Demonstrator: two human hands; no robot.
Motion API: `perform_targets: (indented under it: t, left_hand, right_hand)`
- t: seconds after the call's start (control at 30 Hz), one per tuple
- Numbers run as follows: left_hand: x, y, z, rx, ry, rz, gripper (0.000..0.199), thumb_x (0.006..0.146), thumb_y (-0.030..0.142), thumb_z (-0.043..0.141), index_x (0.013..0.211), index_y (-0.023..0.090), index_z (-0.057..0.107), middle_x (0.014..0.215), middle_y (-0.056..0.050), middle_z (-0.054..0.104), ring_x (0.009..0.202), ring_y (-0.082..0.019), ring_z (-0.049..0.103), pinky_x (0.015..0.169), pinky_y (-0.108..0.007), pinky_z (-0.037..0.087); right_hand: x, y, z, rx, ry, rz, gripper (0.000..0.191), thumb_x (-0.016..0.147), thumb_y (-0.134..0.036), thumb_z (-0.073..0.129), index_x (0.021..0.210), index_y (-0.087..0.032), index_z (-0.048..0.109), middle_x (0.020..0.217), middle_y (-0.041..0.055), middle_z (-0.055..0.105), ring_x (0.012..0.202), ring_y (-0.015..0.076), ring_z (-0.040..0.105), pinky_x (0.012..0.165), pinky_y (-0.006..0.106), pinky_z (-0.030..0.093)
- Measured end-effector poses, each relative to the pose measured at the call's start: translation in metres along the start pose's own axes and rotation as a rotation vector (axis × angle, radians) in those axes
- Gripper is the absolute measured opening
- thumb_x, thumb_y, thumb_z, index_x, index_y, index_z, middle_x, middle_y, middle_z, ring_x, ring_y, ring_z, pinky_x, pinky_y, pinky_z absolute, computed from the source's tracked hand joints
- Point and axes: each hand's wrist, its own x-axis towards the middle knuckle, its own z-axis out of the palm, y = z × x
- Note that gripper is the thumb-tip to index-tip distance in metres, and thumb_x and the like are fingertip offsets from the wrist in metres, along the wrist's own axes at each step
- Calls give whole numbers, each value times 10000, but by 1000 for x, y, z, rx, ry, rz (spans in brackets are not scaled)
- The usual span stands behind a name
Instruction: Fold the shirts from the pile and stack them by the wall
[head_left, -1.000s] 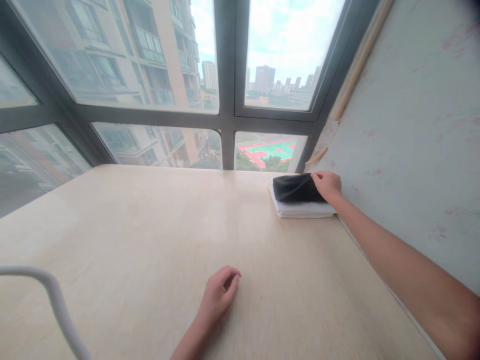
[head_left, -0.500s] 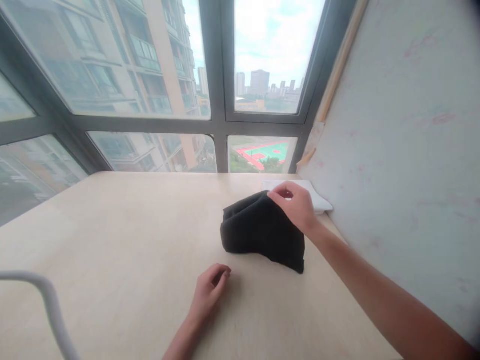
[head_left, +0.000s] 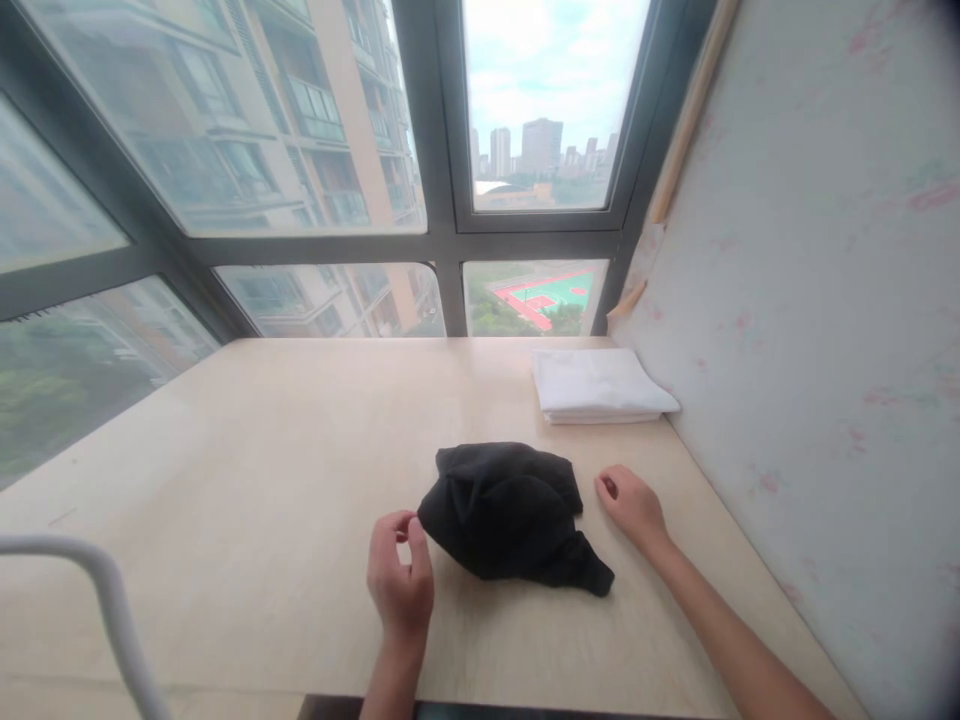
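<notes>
A crumpled piece of black cloth (head_left: pixel 502 515) lies on the pale wooden surface, folded loosely over itself, with a narrow strip of it reaching toward the lower right. What kind of garment or cloth it is, I cannot tell. My left hand (head_left: pixel 403 575) pinches its left corner between thumb and fingers. To the right of the cloth, a small gap away from it, my right hand (head_left: pixel 634 508) rests low over the surface. Its fingers are curled closed with nothing visible in them.
A folded stack of white cloth (head_left: pixel 600 385) lies at the back right, against the papered wall (head_left: pixel 810 350). Framed windows (head_left: pixel 442 245) border the wooden surface (head_left: pixel 262 480) at the back. A curved white tube (head_left: pixel 112 600) stands at the lower left.
My right hand has let go of the cloth's upper edge and moved down to its right. The raised cloth has sunk lower. My left hand has come to pinch its left corner.
</notes>
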Motion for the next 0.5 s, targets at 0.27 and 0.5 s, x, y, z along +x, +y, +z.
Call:
perform_targets:
  t: [0.27, 0.5]
  left_hand:
    - [7, 56, 10, 47, -497, -20, 238, 915, 378, 528, 880, 214, 697, 807, -28, 699, 703, -175, 621, 609, -263, 423]
    - [103, 52, -8, -605, -190, -337, 334, 792, 473, 680, 903, 163, 740, 764, -24, 710, 710, -165, 634, 666, -287, 493]
  right_hand:
    - [1, 5, -4, 133, 25, 22, 279, 896, -388, 465, 730, -209, 601, 748, 40, 639, 663, 176, 558, 659, 298, 407]
    - [-1, 5, -6, 189, 4, 85, 269, 871, -404, 492, 736, -209, 619, 770, 47, 660, 699, 192, 586, 679, 308, 417]
